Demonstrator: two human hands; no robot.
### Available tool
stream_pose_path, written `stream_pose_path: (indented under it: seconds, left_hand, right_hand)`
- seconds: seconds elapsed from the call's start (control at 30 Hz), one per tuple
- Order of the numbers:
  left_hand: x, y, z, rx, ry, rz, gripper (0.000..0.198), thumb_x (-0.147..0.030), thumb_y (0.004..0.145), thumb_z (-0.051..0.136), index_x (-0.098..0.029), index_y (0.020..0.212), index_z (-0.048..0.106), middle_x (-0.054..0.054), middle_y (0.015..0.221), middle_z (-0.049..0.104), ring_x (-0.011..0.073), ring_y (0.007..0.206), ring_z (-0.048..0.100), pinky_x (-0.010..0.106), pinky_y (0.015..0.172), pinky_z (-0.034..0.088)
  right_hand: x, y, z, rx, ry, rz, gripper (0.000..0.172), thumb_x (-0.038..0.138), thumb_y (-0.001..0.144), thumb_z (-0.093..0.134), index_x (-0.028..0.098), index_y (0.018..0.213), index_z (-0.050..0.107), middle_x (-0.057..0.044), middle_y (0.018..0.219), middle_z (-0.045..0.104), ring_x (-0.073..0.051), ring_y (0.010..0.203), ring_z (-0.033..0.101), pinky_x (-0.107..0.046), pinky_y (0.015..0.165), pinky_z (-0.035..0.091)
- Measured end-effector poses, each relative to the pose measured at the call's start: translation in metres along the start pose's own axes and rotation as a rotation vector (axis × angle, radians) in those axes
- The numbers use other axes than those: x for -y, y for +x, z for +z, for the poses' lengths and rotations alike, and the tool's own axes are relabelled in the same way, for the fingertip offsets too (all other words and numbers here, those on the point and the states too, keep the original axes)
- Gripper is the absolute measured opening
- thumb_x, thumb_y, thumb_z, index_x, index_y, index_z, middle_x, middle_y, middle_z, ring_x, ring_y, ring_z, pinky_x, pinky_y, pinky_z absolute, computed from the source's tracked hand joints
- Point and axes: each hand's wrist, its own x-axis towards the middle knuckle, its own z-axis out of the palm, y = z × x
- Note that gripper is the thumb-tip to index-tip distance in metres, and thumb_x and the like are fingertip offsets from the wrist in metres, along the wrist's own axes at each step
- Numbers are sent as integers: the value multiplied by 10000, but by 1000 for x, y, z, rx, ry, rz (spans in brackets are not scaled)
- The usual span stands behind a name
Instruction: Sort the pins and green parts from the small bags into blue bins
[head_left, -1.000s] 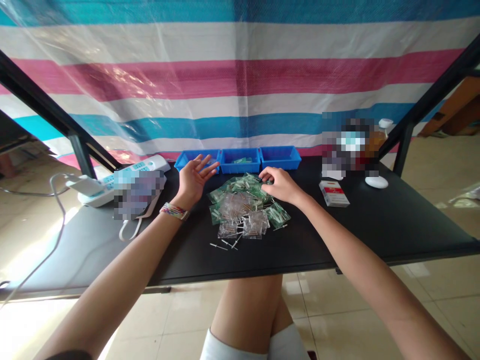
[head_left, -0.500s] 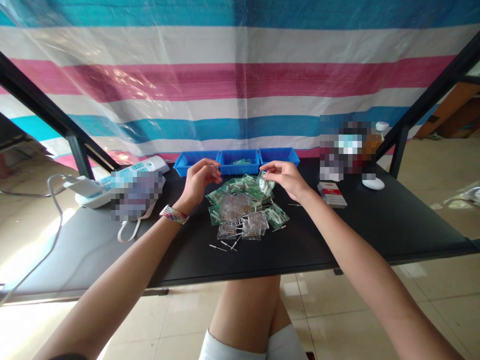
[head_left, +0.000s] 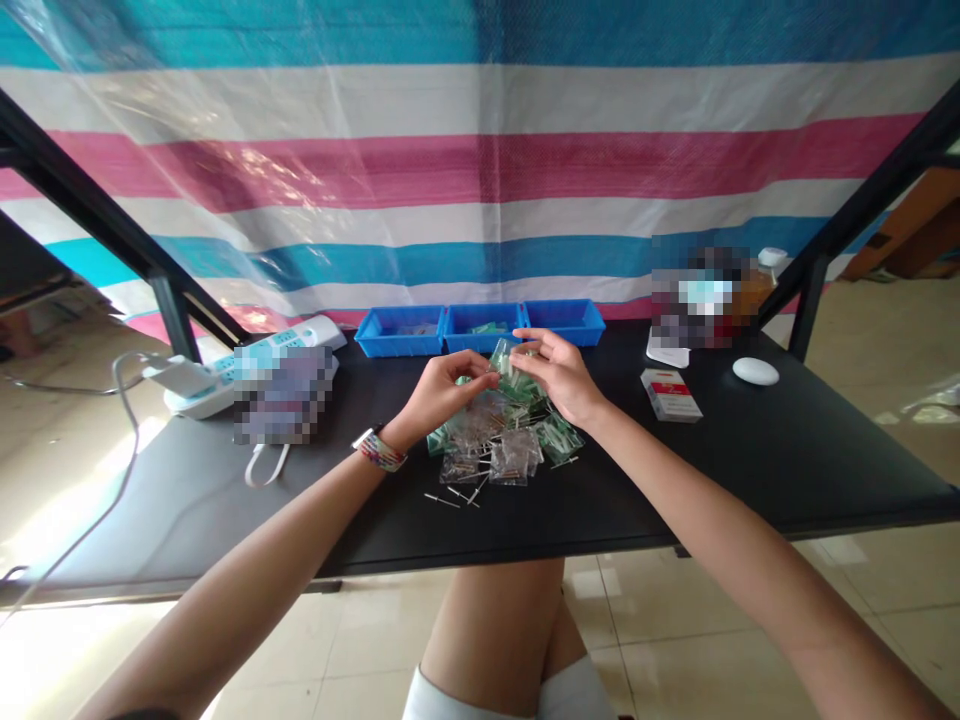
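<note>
Over a pile of small clear plastic bags (head_left: 514, 455), my right hand (head_left: 562, 375) pinches a small greenish plastic bag (head_left: 504, 355) with pale pieces inside. My left hand (head_left: 448, 392) comes in from the other side, thumb and forefinger drawn together at that bag's left edge. Its exact grip is partly hidden. Some bags in the pile hold green-tinted pieces, others brownish ones. Loose blind rivets (head_left: 465, 495) lie in front of the pile. Behind it stand three blue trays: the left tray (head_left: 397, 348) and the middle tray (head_left: 480, 343) contain packets; the right tray (head_left: 577, 335) shows none.
A power strip (head_left: 324, 335) with a plugged-in charger (head_left: 180, 375) and a blurred item (head_left: 289, 395) lie at the left. To the right are a red-and-white box (head_left: 671, 398), a white mouse-shaped object (head_left: 755, 371) and a bottle (head_left: 769, 268). Black frame posts flank the black table (head_left: 600, 510).
My left hand has moved right and down from the left tray, its fingers closing by the bag. The right hand has brought the bag slightly left. A packet now shows in the left tray.
</note>
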Motion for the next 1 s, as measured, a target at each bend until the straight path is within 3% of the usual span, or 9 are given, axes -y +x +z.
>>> stream_pose_path:
  seconds: [0.1,0.27,0.47,0.8,1.0]
  left_hand:
    - [1,1,-1,-27,-54,-7,337,-477,855,841,-158,897,739,66,846,778,182,772,714,281,714,531]
    - [-1,1,-3,16,-15,6,353,-502,873,812,-161,926,736,61,855,762,184,775,694,282,715,524]
    - [-6,-2,-3,83,210,91,366,-511,903,750,-169,779,707,30,785,681,179,773,594,282,723,463]
    - [-5,-3,-6,78,79,-19,340,-481,875,738,-167,746,713,18,764,631,192,780,559,288,706,430]
    - [-8,-7,-5,126,141,36,364,-494,932,699,-182,746,720,25,793,629,200,817,577,301,752,447]
  right_hand:
    - [0,-3,2,89,-43,59,529,385,616,976,210,1058,744,-34,946,772,-199,858,709,-366,837,595]
    - [0,-5,5,150,-116,41,392,417,622,963,181,858,757,-43,816,766,-206,731,696,-382,738,605]
    - [3,-5,5,161,-133,34,377,416,633,947,189,864,752,-46,836,769,-209,735,702,-391,761,612]
    - [2,-9,7,292,-175,24,273,292,674,865,195,853,683,10,749,696,-155,674,634,-311,685,536]
    - [4,-9,7,333,-281,-17,205,211,662,786,193,820,656,37,710,645,-130,640,573,-276,633,480]
